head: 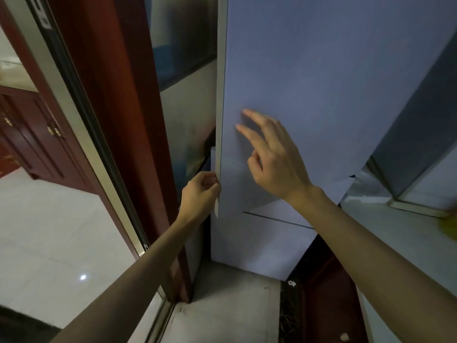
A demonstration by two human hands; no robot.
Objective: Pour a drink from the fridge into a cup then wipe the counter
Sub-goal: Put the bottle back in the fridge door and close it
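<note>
left grip [201,191] is closed round the left edge of the upper door [321,70] of the fridge [346,120], low down near the door's bottom corner, with the fingers curled onto the pale edge strip. right grip [274,159] is held open against the face of the same door, a little higher and further right. its index and middle fingertips [243,129] are laid on the panel, the thumb is bent inward, and nothing is held in it. a soft shadow is cast on the panel beside and below this hand. both forearms are seen bare, reaching up from the bottom of the view.

the fridge is seen upright and pale blue-grey, set between a red-brown frame [118,95] at left and the surface [395,231] at right. the lower door [259,241] is seen beneath the upper one, parted from it by a thin dark seam. whether the upper door is ajar cannot be told.

at the far right edge of the surface a blurred yellow thing [451,224] is seen; what it is cannot be told. a metal track [158,318] is set along the foot of the frame. beyond it, pale floor tiles [49,231] are seen with a small point of light reflected in them. a dark wood cabinet [27,134] with brass handles is seen at far left.
</note>
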